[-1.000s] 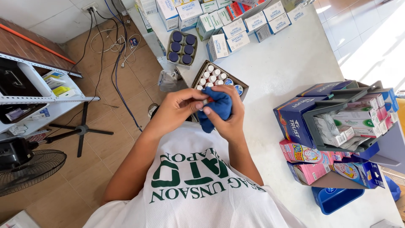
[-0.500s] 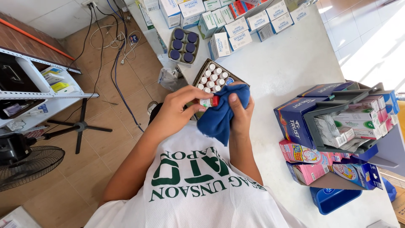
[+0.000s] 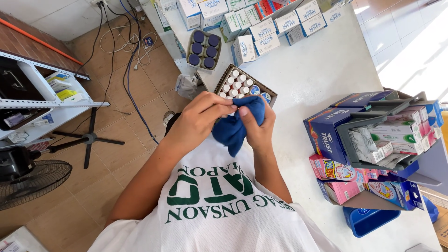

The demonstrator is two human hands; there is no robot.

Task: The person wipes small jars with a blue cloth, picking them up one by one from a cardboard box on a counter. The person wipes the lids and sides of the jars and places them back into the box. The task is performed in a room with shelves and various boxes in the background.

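Cloth: I see blue cloth [image 3: 232, 127] at frame center, bunched betw. both hands.
L hand [image 3: 198, 122]: fingers clamped on cloth.
R hand [image 3: 257, 127]: fingers clamped on cloth too.
Behind: vial box [image 3: 246, 87] on white counter [image 3: 317, 70], just above hands.

On your worktop [image 3: 322, 65] a tray of blue-capped bottles [image 3: 204, 49] stands near the far edge, with rows of white boxes [image 3: 261, 28] beside it. To your right a grey rack [image 3: 387, 135] holds a dark blue box [image 3: 326, 135] and pink packets [image 3: 336, 170], and a blue tub [image 3: 368, 219] sits below it. On the floor to your left you have a fan [image 3: 28, 175], a metal shelf [image 3: 46, 95] and loose cables [image 3: 126, 51].
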